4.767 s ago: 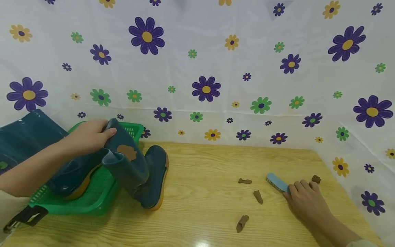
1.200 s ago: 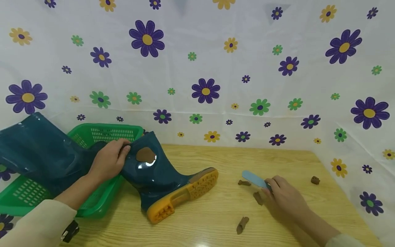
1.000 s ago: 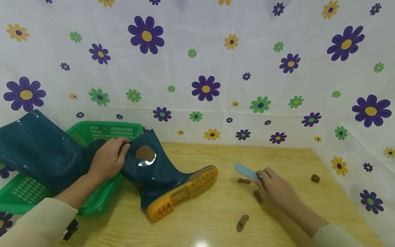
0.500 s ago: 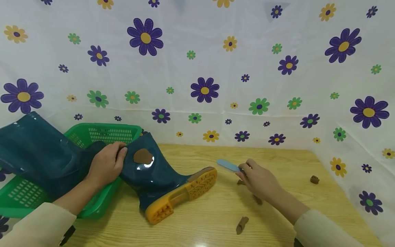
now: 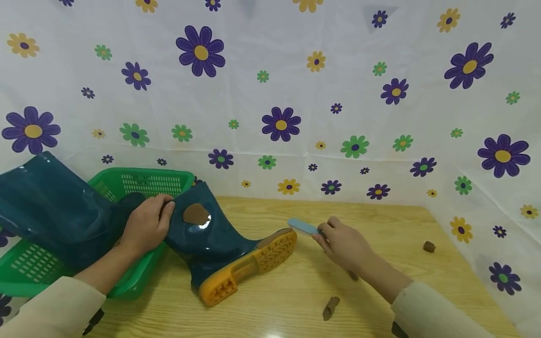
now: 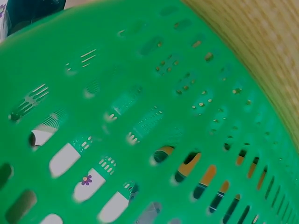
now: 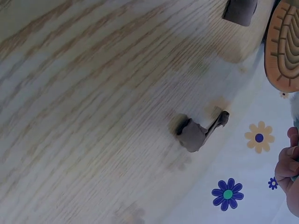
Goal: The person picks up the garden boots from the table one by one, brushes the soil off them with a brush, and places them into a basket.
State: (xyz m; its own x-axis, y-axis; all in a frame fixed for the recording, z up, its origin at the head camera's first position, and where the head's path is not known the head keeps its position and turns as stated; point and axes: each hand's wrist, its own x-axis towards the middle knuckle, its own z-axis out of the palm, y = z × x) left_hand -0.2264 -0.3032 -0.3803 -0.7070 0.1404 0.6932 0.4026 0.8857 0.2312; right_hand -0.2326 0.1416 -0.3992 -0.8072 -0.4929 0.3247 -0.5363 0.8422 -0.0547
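In the head view, my left hand (image 5: 145, 223) grips the top of a dark blue rubber boot (image 5: 211, 239) that lies tilted on its side. Its yellow-orange sole (image 5: 236, 277) faces toward me, with the toe to the right. A brown patch (image 5: 196, 214) marks the shaft, and a brownish smear covers the toe's edge. My right hand (image 5: 344, 241) holds a light blue brush (image 5: 301, 226) by its handle, the head right at the boot's toe. In the right wrist view, the sole (image 7: 284, 51) appears near my right fingers (image 7: 286, 168). Bristles are turned from sight.
A green slotted basket (image 5: 139, 281) at left holds a second blue boot (image 5: 63, 206); its wall (image 6: 107, 88) fills the left wrist view. Brown curled scraps lie on the wooden table (image 5: 270, 300), including one scrap (image 5: 331, 308) in front and another (image 5: 429, 246) at right. A flowered sheet (image 5: 253, 94) hangs behind.
My left hand has turned the boot so its sole faces me and its toe points right. My right hand has lifted the brush and brought it leftward to the toe.
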